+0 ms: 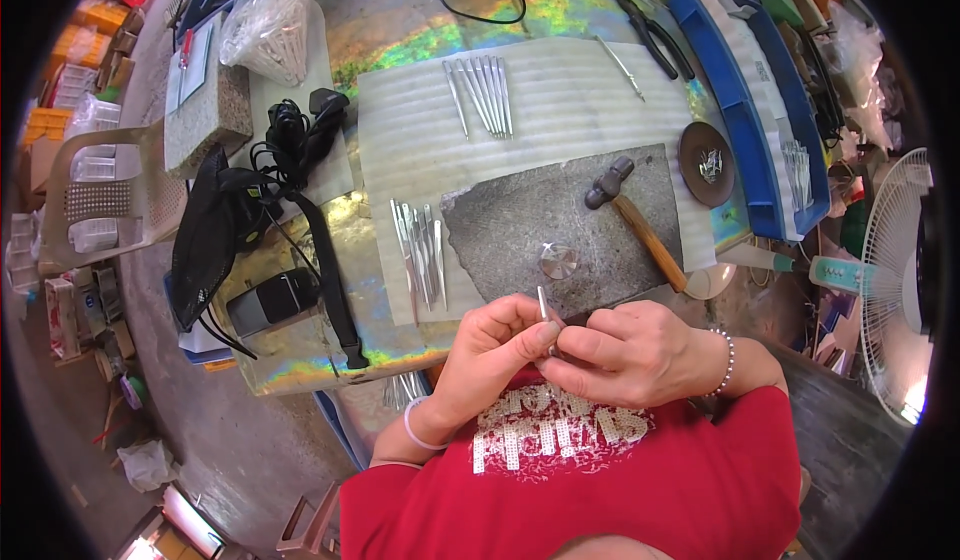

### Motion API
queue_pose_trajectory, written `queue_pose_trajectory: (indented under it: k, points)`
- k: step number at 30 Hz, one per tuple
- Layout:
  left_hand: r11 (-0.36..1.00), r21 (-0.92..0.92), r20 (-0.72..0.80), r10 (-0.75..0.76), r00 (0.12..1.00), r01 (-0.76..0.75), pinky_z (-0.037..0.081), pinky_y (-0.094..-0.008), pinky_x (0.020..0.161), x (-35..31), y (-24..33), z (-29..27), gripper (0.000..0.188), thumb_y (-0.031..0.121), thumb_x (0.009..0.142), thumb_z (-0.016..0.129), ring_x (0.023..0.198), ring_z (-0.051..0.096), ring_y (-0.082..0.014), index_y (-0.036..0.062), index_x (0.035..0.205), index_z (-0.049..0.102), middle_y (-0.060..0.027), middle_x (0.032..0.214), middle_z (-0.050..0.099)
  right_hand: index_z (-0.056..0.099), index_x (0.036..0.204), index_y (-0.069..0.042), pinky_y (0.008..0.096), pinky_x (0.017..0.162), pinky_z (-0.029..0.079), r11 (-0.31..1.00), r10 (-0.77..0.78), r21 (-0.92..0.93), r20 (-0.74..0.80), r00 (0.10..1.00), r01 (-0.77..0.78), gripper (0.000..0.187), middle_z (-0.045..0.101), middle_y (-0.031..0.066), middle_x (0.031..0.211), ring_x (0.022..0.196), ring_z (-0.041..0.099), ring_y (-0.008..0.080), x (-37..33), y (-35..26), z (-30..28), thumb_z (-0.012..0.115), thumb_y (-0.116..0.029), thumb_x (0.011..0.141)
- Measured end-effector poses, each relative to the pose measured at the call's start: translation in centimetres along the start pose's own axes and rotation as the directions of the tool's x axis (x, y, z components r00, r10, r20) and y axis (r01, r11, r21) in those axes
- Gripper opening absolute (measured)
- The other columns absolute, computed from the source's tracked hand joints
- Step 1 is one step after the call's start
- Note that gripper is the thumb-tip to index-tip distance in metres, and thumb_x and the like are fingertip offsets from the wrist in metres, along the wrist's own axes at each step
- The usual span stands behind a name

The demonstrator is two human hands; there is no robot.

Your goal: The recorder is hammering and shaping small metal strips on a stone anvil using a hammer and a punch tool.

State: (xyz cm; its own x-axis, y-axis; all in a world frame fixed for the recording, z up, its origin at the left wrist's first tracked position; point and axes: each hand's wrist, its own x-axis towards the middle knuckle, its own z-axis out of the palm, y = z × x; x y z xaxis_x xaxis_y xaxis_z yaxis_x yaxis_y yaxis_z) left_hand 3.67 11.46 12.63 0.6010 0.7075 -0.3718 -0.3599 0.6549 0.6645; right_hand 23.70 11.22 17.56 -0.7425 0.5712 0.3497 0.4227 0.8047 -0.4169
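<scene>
My left hand [500,348] and my right hand [625,355] meet in front of my chest, at the near edge of a grey stone slab [530,205]. Between them is a slim silver metal piece [543,303], its upper end poking up past the left thumb and fingers. Both hands are closed in a pinch; the right fingertips grip its lower part, which is mostly hidden. A hammer [640,228] with a wooden handle lies on the slab, beside a shiny round metal disc [559,261]. Slim silver tools [425,250], tweezer-like, lie left of the slab.
More slim silver tools [480,95] lie on white foam sheeting [400,110]. A brown dish [690,165] holds small metal bits. Pliers [655,35] and a long blue tray [755,180] are at right. A black bag with straps [215,240] sits left; a fan [900,270] stands far right.
</scene>
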Motion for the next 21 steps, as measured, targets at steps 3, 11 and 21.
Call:
queue_pose_trajectory:
  k: [3, 11, 21]
  points:
    - [1.000, -0.005, -0.020, 0.015, 1.000, -0.015, 0.047, -0.0221, 0.072, 0.1, -0.1, -0.2, 0.009, 0.010, 0.091, 0.059, 0.079, 0.058, -0.0074, 0.0011, 0.093, 0.059, -0.0028, 0.087, 0.064, 0.063, 0.093, -0.007, 0.0206, 0.045, 0.038, 0.997, -0.033, -0.066, 0.031, 0.999, 0.035, 0.023, 0.051, 0.0003, 0.085, 0.063, 0.048, 0.0088, 0.5, 0.3, -0.2, 0.062, -0.016, 0.071]
    - [0.998, -0.025, -0.027, 0.055, 0.998, -0.056, 0.048, -0.0227, 0.074, 0.6, 0.3, -0.4, 0.010, 0.010, 0.091, 0.059, 0.080, 0.058, -0.0087, 0.0006, 0.093, 0.060, -0.0035, 0.088, 0.064, 0.063, 0.090, -0.007, 0.0210, 0.045, 0.036, 0.981, -0.126, -0.146, 0.010, 0.992, 0.126, 0.022, 0.051, 0.0011, 0.087, 0.066, 0.049, 0.0089, 1.2, 1.1, -0.2, 0.062, -0.016, 0.070]
    - [0.999, -0.017, 0.003, 0.044, 0.999, -0.043, 0.048, -0.0198, 0.065, 1.1, 0.6, -0.3, 0.022, 0.018, 0.097, 0.051, 0.072, 0.058, -0.0057, -0.0021, 0.098, 0.061, -0.0010, 0.083, 0.062, 0.059, 0.082, -0.006, 0.0232, 0.050, 0.043, 0.962, -0.250, -0.145, -0.122, 0.961, 0.232, 0.015, 0.057, 0.0042, 0.087, 0.073, 0.058, 0.0136, 3.1, 2.3, -1.2, 0.063, -0.014, 0.071]
